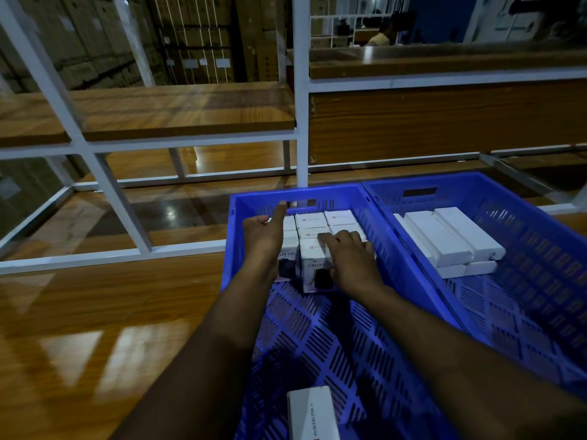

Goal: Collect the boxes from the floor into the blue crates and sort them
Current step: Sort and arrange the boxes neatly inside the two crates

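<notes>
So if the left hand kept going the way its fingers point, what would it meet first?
Probably the far wall of the left blue crate: the left hand points away over the standing boxes, its fingertip already near that wall. Depth is unclear.

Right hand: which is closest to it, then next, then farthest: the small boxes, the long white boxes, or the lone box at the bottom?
From the right hand:
1. Small boxes, under its fingers, left crate.
2. Long white boxes, right crate.
3. Lone box, left crate's near end.
</notes>
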Tool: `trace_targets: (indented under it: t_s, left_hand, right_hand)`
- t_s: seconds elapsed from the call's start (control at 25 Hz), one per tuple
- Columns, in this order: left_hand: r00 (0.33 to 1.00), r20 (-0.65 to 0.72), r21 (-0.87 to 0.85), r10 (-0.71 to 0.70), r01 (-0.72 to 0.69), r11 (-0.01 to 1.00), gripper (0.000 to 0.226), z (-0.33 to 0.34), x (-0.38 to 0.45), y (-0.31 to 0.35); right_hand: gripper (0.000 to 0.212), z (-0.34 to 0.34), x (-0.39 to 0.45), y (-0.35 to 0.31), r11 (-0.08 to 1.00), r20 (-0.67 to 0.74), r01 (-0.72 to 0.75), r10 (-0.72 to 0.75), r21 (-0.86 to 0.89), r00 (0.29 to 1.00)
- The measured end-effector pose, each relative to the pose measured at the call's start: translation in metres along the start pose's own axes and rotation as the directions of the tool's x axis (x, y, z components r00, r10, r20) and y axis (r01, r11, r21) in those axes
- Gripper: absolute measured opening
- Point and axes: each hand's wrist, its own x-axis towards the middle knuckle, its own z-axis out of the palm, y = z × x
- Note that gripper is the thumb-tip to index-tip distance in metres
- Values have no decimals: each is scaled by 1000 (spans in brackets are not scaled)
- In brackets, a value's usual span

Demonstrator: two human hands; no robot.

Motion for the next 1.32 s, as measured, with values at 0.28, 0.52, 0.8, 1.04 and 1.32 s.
trace_targets:
  t_s: [0.28, 0.52, 0.8, 1.04, 1.32]
  left_hand:
    - [1000, -10, 0, -5, 5, 1000, 37, -1, 3, -1]
    - [985, -71, 270, 157, -133, 954, 44, -11, -6, 4]
    - [864, -89, 687, 495, -306, 659, 10, -39, -7, 7]
    - [926, 7, 665, 378, -287, 690, 12, -53, -6, 0]
    - [917, -15, 688, 398, -280, 670, 8, -56, -11, -2]
  right_hand:
    - [57, 20, -1, 7, 990, -113, 13, -30, -142, 993]
    - [69, 19, -4, 7, 983, -75, 20, -34, -183, 997]
    - [52, -32, -22, -19, 998, 104, 25, -31, 56, 994]
    - [44, -59, -85, -64, 944, 758, -42, -236, 328, 608]
    - [43, -43, -97, -82, 964, 923, -146, -159, 222, 351]
